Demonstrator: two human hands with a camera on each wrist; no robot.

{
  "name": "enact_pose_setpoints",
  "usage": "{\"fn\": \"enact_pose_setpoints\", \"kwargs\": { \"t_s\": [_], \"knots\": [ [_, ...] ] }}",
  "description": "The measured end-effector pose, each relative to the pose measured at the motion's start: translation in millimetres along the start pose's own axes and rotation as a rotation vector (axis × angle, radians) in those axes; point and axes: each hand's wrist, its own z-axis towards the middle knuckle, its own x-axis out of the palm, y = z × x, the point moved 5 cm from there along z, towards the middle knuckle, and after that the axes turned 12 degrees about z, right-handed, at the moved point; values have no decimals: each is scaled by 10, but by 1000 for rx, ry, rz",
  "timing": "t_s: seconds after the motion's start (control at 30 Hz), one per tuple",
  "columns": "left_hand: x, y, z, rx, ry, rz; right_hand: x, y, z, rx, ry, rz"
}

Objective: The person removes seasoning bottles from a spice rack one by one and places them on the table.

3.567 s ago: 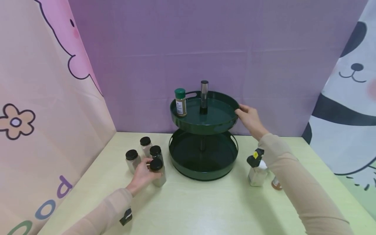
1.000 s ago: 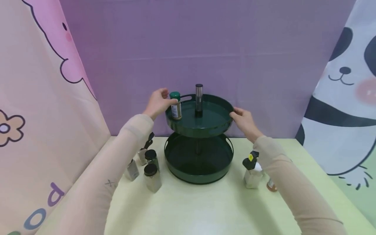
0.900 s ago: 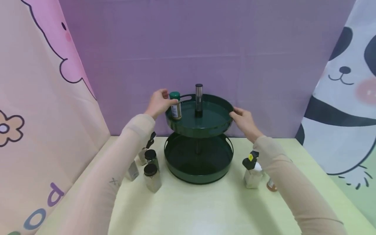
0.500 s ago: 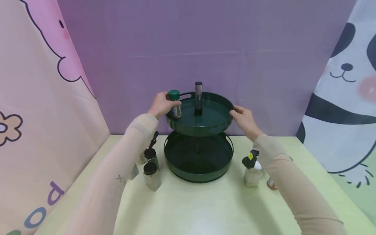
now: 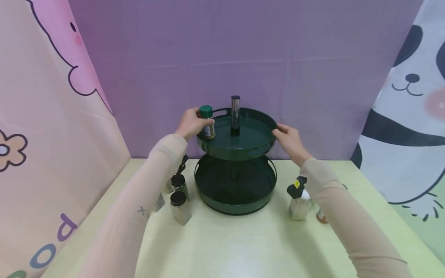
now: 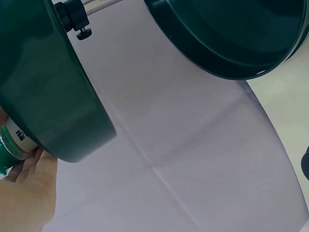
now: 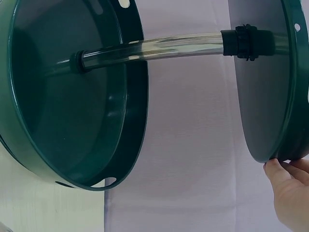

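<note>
On the left side of the upper tier of a dark green two-tier turntable rack [image 5: 240, 154] stands a spice jar with a green lid [image 5: 206, 112]. My left hand [image 5: 191, 123] holds this jar, thumb across its front and fingers behind; the left wrist view shows its label [image 6: 21, 136] beyond the tier's wall. At the tier's right side, my right hand [image 5: 292, 142] pinches the rim, thumb outside. The right wrist view has the same hand [image 7: 292, 193] at the tier's edge. A metal post [image 5: 235, 112] rises through both tiers.
Several black-lidded jars [image 5: 180, 208] stand on the table left of the rack, partly behind my left sleeve. To the right are a squarish pale container [image 5: 299, 208] and a small orange-based jar [image 5: 321, 217], partly behind my right forearm. A purple cloth [image 5: 243, 50] hangs behind.
My left hand has left a black-lidded jar on the table, risen to the upper tier and closed round the green-lidded jar. My right hand has stayed on the rim.
</note>
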Motion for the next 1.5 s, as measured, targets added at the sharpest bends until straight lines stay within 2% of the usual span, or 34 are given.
{"fn": "enact_pose_setpoints", "kwargs": {
  "t_s": [0.37, 0.57, 0.87, 1.17, 1.5],
  "knots": [
    [-5, -21, 13, 7, -9, -20, -24, -14, -12, 0, -14, -2],
    [-69, -36, -40, 25, -28, -32, 8, -7, -16, -1, 9, 1],
    [-127, -102, -91, 53, -49, -40, 21, 4, 8, -9, -8, 19],
    [-186, -206, -191, 79, -55, -12, 20, 8, -2, -15, -1, 10],
    [-251, -190, -332, 95, -49, -17, 38, 16, -2, -3, 11, 17]
  ]
}}
